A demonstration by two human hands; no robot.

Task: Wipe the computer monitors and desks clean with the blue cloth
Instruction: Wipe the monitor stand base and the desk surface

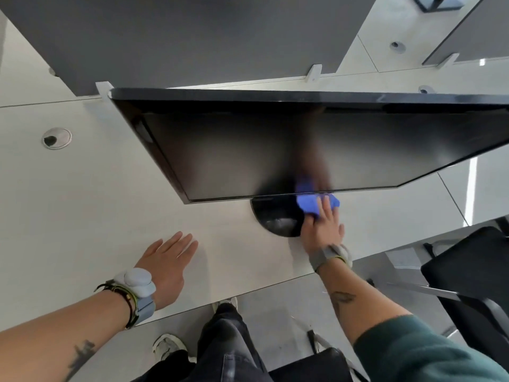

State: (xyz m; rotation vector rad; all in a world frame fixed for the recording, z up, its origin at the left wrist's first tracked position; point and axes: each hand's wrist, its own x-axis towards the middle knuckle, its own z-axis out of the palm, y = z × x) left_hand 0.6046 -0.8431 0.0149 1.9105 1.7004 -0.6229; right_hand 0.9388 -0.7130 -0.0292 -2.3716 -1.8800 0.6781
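Note:
A black monitor (275,150) stands on the white desk (96,205), its dark screen reflecting the cloth. Under its lower edge sits the round black stand base (275,221). My right hand (323,230) lies flat with straight fingers on the blue cloth (309,205), pressing it onto the right part of the base, just below the screen. My left hand (165,260) rests flat on the desk, fingers straight, well left of the base.
A grey partition (192,37) rises behind the monitor. A round cable grommet (56,137) sits in the desk at the left. A black office chair (468,277) stands at the right, close to my right arm. The desk's front edge runs just below my wrists.

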